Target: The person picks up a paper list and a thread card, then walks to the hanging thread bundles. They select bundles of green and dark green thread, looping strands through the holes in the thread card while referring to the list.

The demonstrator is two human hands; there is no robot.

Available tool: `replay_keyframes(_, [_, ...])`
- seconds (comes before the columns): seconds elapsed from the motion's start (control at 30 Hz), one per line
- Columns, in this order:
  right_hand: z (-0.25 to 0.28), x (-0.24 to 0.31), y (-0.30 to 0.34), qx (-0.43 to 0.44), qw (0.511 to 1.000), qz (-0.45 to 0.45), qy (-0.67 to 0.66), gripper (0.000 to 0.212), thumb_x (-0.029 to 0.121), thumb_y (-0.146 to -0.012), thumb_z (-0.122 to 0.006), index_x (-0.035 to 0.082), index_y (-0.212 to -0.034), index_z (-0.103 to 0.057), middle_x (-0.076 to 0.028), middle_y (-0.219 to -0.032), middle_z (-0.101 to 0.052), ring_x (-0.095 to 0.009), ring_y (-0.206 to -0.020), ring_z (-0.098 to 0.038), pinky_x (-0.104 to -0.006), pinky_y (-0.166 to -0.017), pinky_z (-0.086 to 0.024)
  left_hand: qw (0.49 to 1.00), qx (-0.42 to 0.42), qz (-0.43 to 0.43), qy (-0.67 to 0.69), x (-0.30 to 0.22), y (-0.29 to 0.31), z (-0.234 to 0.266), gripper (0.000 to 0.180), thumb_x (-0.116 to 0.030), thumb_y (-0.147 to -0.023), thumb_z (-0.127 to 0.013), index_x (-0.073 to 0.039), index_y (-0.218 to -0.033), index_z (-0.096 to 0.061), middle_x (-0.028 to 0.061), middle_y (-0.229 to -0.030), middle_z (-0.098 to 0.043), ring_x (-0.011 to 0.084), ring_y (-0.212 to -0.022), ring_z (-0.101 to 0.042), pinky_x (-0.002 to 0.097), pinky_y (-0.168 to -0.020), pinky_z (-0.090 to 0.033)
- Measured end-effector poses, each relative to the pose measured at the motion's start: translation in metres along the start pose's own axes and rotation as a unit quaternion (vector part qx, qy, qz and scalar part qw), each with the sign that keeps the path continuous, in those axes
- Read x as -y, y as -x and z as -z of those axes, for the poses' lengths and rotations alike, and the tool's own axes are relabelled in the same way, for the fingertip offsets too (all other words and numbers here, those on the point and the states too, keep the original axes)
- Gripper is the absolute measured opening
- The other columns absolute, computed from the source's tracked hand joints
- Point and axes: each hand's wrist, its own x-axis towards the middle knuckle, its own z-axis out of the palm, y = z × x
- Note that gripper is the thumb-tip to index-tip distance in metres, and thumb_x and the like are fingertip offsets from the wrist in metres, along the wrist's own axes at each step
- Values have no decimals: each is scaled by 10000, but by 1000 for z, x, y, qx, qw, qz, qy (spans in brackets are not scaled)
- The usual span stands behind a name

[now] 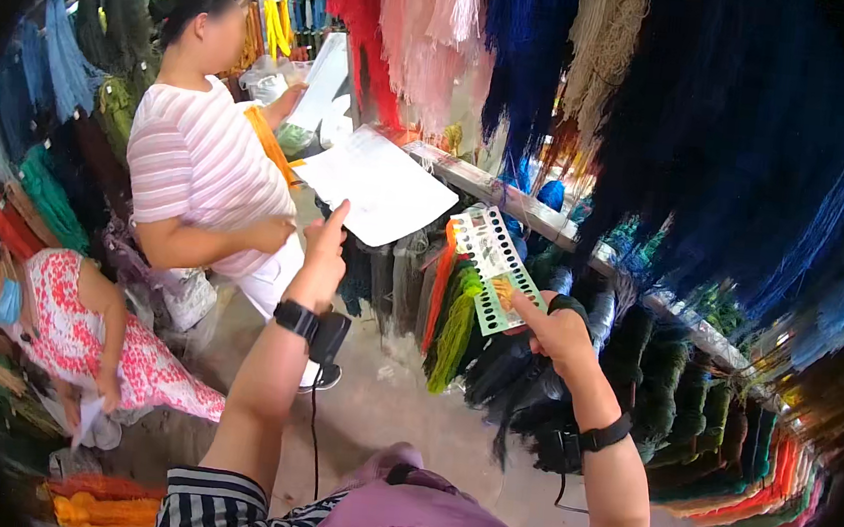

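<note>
My left hand (322, 260) is at the lower left edge of a large white sheet of paper (379, 184), one digit laid over its edge and the others mostly hidden; it appears to pinch the sheet. My right hand (564, 334) is closed on the lower end of a pale green and white sample card (490, 269) with rows of dark holes along both long sides. The card is tilted, its far end toward the paper. Just left of the card hang orange (436, 300) and lime green yarn hanks (455, 332).
A standing person in a striped top (210, 160) holds a white board (322, 84). At lower left is a person in a red-and-white dress (109, 337). Dark blue yarn (731, 170) hangs at right above a pale rail (556, 220). Folded yarns (774, 485) fill the lower right.
</note>
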Motion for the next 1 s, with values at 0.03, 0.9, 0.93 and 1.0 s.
replay_keyframes(0.03, [-6,-3,-3,8,996,25,-88,454,455,-904,-561,20,-993,-654,-52,-685,-629,-107,-468,-511,-245,-441,-397,998,34,52,26,-4,-15,-3,507,-383,-785,-747,-64,-1152,-602,21,-1038,-636,155,-907,-552,289,-738,-387])
replay_keyframes(0.9, [115,-102,352,-461,849,255,-20,526,357,-922,-530,-32,-1275,-488,-170,-1192,-565,-260,-975,-585,-397,-804,-497,942,247,-185,129,-79,151,-56,482,-90,-921,-542,39,-1353,-373,160,-1263,-521,230,-1097,-550,357,-910,-463])
replay_keyframes(0.93, [124,-92,350,-497,829,257,9,536,365,-929,-519,-35,-1283,-476,-178,-1208,-555,-273,-994,-582,-409,-819,-496,926,315,-160,134,-76,157,-58,477,-80,-917,-536,39,-1351,-376,158,-1254,-528,225,-1095,-551,354,-908,-463])
replay_keyframes(1.0, [110,-85,341,-570,778,253,74,555,381,-943,-497,-42,-1300,-453,-194,-1240,-536,-298,-1031,-575,-432,-848,-494,893,410,-76,169,-72,164,-63,441,2,-917,-504,30,-1339,-377,160,-1228,-545,204,-1076,-570,330,-911,-472])
